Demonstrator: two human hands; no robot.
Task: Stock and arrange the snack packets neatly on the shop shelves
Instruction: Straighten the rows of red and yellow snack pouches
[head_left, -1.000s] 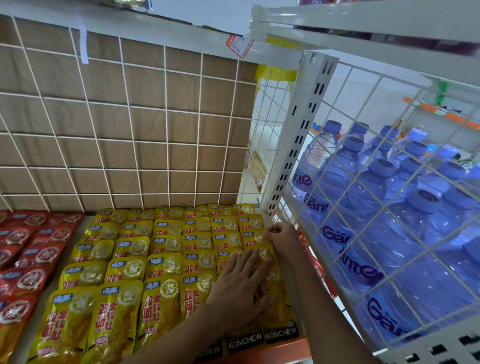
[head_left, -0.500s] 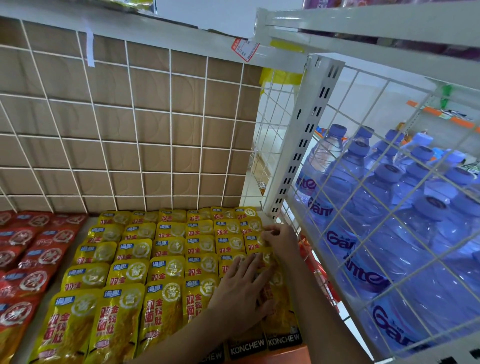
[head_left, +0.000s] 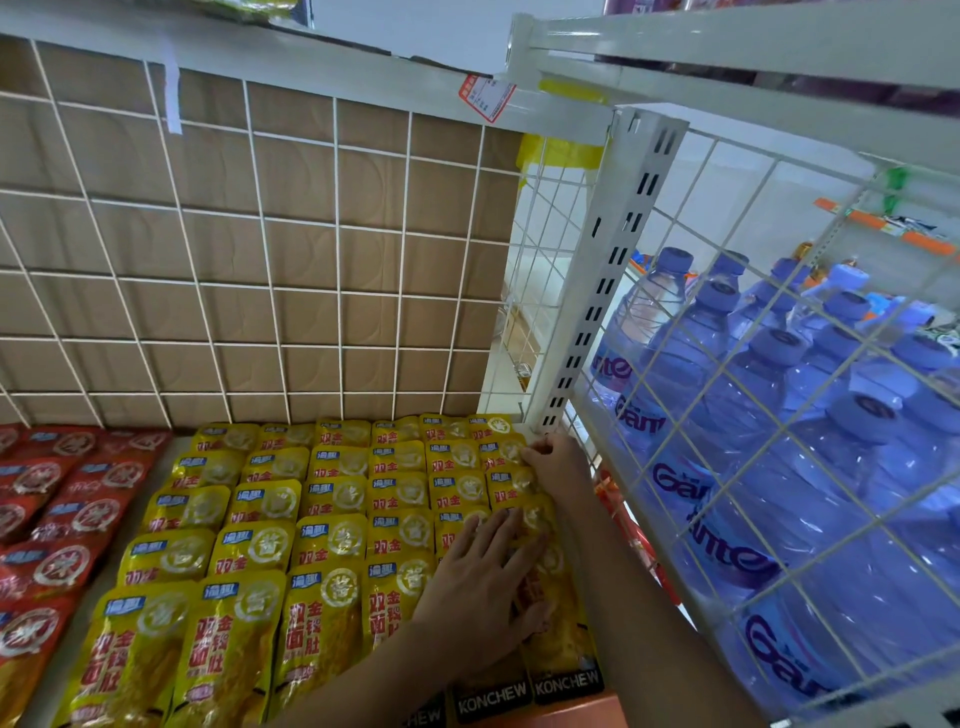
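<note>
Yellow snack packets (head_left: 332, 545) lie in several overlapping rows on the shelf, running from the front edge back to the wire grid. My left hand (head_left: 485, 582) lies flat with straight, spread fingers on the packets of the two rightmost rows near the front. My right hand (head_left: 553, 462) reaches further back along the rightmost row, its fingertips pinching the top edge of a yellow packet (head_left: 511, 451) near the shelf post. Both forearms come in from the bottom of the view.
Red snack packets (head_left: 62, 519) fill the shelf's left side. A white wire grid (head_left: 270, 270) over brown board backs the shelf. A white slotted post (head_left: 608, 275) and wire side panel (head_left: 779, 415) stand at the right, with blue water bottles (head_left: 769, 426) behind it.
My right hand has crept a little further back along the rightmost row. My left hand stays flat on the front packets. The view has shifted slightly.
</note>
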